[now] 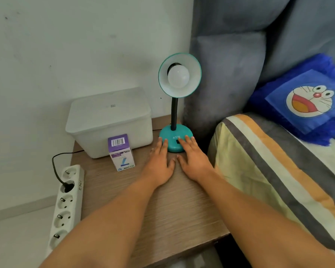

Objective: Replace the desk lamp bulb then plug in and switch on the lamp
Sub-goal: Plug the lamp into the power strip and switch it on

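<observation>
A teal desk lamp stands at the back of the wooden bedside table [162,206]. Its round base [170,135] carries a black switch, and its shade [179,74] faces me with a white bulb [178,77] screwed in, unlit. My left hand [160,161] lies flat on the table, fingertips touching the base's left front. My right hand [191,157] lies flat beside it, fingertips on the base near the switch. Both hands hold nothing. A purple and white bulb box [121,151] stands upright left of my hands. The lamp's black cord [56,163] is plugged into a white power strip [66,202].
A white lidded storage box [108,120] sits at the table's back left against the wall. The power strip leans along the table's left edge. A grey padded headboard [230,74] and a bed with striped cover [269,161] and blue cartoon pillow [307,101] border the right side.
</observation>
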